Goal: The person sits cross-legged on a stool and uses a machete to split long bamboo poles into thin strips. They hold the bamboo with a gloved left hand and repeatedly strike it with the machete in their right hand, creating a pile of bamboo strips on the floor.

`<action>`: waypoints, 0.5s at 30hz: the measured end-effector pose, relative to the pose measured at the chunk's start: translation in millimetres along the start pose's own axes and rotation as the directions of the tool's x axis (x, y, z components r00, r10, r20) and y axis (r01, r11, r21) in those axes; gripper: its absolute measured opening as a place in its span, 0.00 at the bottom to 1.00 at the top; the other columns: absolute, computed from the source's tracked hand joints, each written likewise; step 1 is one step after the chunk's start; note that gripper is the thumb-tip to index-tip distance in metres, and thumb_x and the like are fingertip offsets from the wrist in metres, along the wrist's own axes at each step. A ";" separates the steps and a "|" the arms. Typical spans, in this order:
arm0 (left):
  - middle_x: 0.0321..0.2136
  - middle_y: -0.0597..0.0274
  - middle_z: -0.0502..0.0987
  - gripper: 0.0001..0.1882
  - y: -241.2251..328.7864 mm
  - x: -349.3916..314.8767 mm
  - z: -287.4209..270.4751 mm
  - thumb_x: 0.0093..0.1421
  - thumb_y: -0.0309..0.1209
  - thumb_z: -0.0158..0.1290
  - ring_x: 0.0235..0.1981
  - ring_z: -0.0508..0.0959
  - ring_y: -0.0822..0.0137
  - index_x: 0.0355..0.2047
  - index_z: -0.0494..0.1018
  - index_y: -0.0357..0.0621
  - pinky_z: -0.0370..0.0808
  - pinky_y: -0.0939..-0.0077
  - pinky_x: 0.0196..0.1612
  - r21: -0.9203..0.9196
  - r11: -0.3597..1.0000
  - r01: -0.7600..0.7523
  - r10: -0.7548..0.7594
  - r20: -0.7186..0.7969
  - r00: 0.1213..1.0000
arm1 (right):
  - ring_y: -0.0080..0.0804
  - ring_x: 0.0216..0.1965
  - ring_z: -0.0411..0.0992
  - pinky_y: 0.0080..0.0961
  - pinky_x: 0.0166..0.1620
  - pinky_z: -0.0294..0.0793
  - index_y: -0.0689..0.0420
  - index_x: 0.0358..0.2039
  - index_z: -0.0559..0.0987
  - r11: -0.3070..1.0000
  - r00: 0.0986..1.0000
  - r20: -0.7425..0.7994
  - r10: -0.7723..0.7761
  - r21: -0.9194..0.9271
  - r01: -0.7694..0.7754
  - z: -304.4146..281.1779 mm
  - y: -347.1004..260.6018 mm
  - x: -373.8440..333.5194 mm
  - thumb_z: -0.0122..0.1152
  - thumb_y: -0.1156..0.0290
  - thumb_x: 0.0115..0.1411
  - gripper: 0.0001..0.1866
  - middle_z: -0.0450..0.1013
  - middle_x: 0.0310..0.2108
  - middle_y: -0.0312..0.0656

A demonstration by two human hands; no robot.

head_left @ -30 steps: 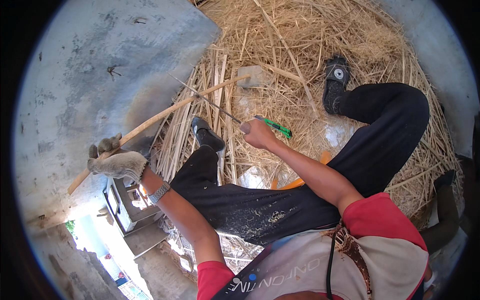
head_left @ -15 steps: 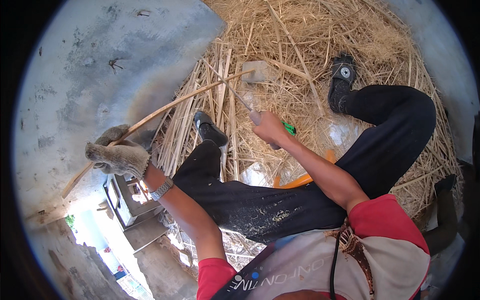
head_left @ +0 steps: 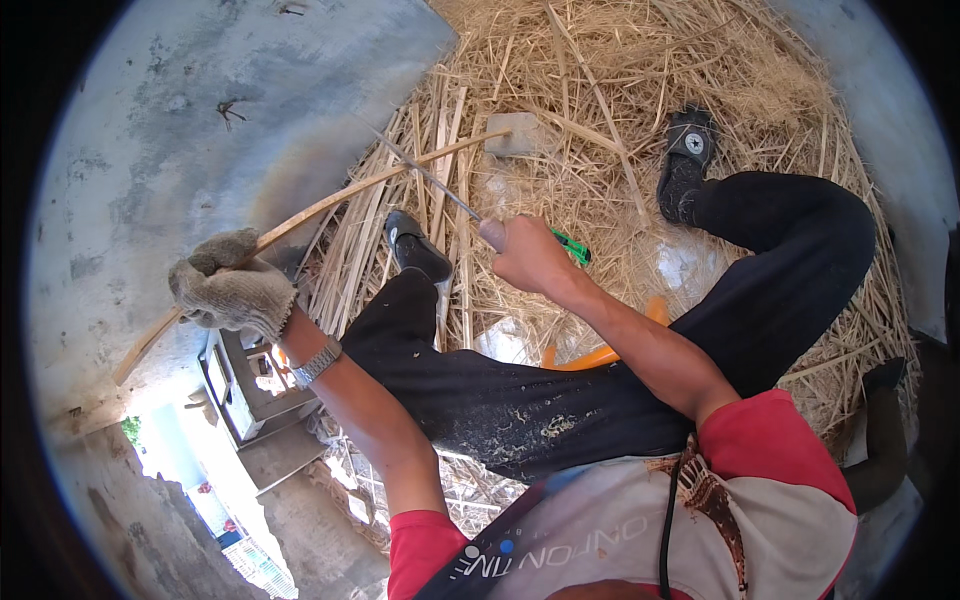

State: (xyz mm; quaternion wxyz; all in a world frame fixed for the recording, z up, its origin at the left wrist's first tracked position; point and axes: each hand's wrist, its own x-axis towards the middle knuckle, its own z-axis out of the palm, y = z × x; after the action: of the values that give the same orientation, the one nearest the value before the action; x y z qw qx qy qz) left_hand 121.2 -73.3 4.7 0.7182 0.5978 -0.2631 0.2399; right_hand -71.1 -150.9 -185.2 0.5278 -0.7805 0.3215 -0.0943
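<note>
My left hand (head_left: 232, 284), in a grey knit glove, is closed around a long bamboo strip (head_left: 345, 196). One end of the strip sticks out below the glove; the other reaches up and right toward a pale block. My bare right hand (head_left: 532, 256) grips the handle of a knife (head_left: 440, 186) with a long narrow blade. That blade points up and left and crosses the strip past its middle; whether the two touch I cannot tell. Behind my right hand lies a bright green object (head_left: 572, 247), partly hidden.
Shavings and split strips (head_left: 640, 70) cover the floor ahead. A pale grey block (head_left: 512, 134) lies among them, between my two shod feet. An orange stool-like piece (head_left: 590, 358) shows beneath my legs. On the left stands a blue-grey wall (head_left: 150, 130), with a wooden frame (head_left: 240, 385) below.
My right hand and the knife have shifted slightly left, so the blade reaches further across the strip. My left hand and the strip have moved a little left.
</note>
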 end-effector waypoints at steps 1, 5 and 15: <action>0.11 0.57 0.67 0.16 0.8 0.2 0.4 0.55 0.39 0.44 0.12 0.70 0.62 0.16 0.63 0.43 0.76 0.68 0.19 -0.004 1.000 -0.018 0.018 0.005 1.000 | 0.58 0.31 0.75 0.49 0.36 0.73 0.62 0.32 0.77 1.000 1.000 -0.006 -0.021 -0.001 0.021 -5.0 -8.1 -4.1 0.53 0.76 0.51 0.09 0.73 0.26 0.60; 0.11 0.58 0.67 0.16 1.8 -0.1 2.0 0.55 0.40 0.44 0.12 0.70 0.62 0.16 0.63 0.42 0.76 0.69 0.19 0.002 0.999 -0.036 0.036 0.037 0.999 | 0.57 0.32 0.75 0.48 0.37 0.73 0.58 0.35 0.78 1.000 1.000 0.024 0.017 -0.017 -0.016 -8.4 -8.9 -2.7 0.53 0.78 0.50 0.11 0.74 0.27 0.58; 0.12 0.56 0.71 0.19 -11.4 9.7 -6.9 0.58 0.42 0.42 0.13 0.72 0.60 0.17 0.68 0.41 0.78 0.71 0.28 -0.082 0.994 -0.066 0.080 0.193 0.978 | 0.58 0.30 0.75 0.47 0.36 0.72 0.68 0.28 0.77 0.997 0.999 -0.018 -0.044 0.056 0.045 -7.5 -23.6 -10.4 0.55 0.75 0.48 0.09 0.74 0.25 0.62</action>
State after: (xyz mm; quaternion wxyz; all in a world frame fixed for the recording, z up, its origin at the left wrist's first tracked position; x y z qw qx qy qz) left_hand 136.6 -68.1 1.8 0.7015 0.5811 -0.3630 0.1963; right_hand -73.3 -144.8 -159.1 0.5445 -0.7714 0.3058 -0.1217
